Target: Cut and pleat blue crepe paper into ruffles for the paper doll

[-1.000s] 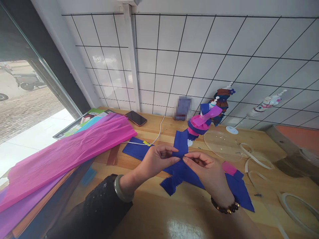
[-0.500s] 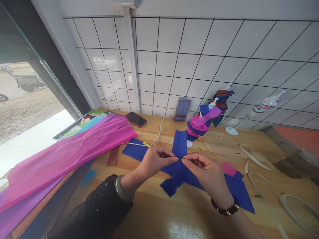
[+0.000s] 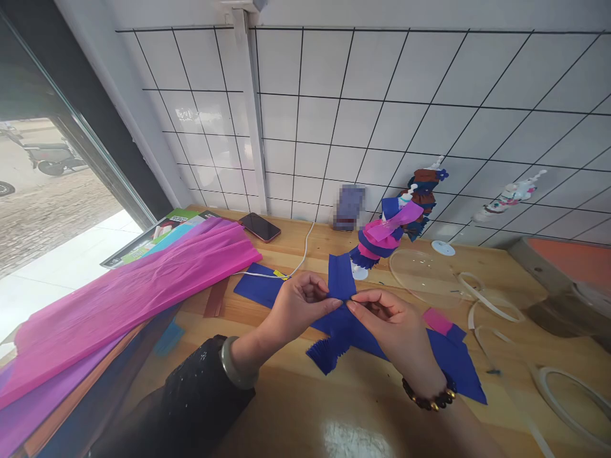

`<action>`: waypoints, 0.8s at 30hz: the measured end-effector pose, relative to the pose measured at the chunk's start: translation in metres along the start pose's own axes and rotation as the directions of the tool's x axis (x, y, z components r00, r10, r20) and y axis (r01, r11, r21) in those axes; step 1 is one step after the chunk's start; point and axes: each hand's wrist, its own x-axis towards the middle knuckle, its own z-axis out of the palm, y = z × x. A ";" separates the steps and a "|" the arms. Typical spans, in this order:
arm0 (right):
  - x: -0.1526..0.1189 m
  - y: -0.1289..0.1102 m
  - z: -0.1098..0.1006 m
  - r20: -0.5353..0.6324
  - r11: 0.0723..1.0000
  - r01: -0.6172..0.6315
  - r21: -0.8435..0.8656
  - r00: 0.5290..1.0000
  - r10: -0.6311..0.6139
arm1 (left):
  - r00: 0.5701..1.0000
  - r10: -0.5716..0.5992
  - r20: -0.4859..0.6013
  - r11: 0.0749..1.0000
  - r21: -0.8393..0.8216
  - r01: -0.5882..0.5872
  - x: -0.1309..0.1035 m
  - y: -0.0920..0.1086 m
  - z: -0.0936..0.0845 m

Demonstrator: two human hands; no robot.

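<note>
A blue crepe paper strip (image 3: 342,275) stretches away from me in the middle of the table, its near end (image 3: 327,355) gathered into fine pleats. My left hand (image 3: 298,305) pinches the strip's left edge between thumb and index finger. Close beside it, my right hand (image 3: 401,327) pinches the right edge the same way, the fingertips of both almost meeting. Under the strip and hands lies a wider blue paper sheet (image 3: 458,369), running crosswise. Just beyond stands a small figure (image 3: 379,235) dressed in pink and blue crepe paper.
Pink paper sheets (image 3: 143,286) are stacked at left over other colours. Behind lie a phone (image 3: 260,227) and a white cable (image 3: 308,248). A clear disc (image 3: 420,277), white strip coils (image 3: 487,302) and a pink scrap (image 3: 436,320) are at right, before a tiled wall (image 3: 324,114).
The far part of the blue strip has shifted slightly left and toward me, and the pinched fold is a little higher in view. Both hands keep their pinch.
</note>
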 end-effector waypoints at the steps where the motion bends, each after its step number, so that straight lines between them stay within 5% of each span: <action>1: 0.000 -0.001 0.000 -0.002 1.000 0.000 0.014 1.000 0.000 | 1.000 0.010 0.017 1.000 -0.009 -0.010 0.000 0.000 0.000; 14: 0.000 0.004 -0.004 0.069 0.980 0.153 -0.127 0.987 -0.146 | 0.992 0.088 0.085 0.984 0.144 -0.100 0.000 -0.004 -0.004; 24: 0.001 0.003 -0.005 0.110 0.853 0.441 -0.278 0.897 -0.428 | 0.981 0.187 0.046 0.917 0.351 -0.191 -0.003 0.000 -0.004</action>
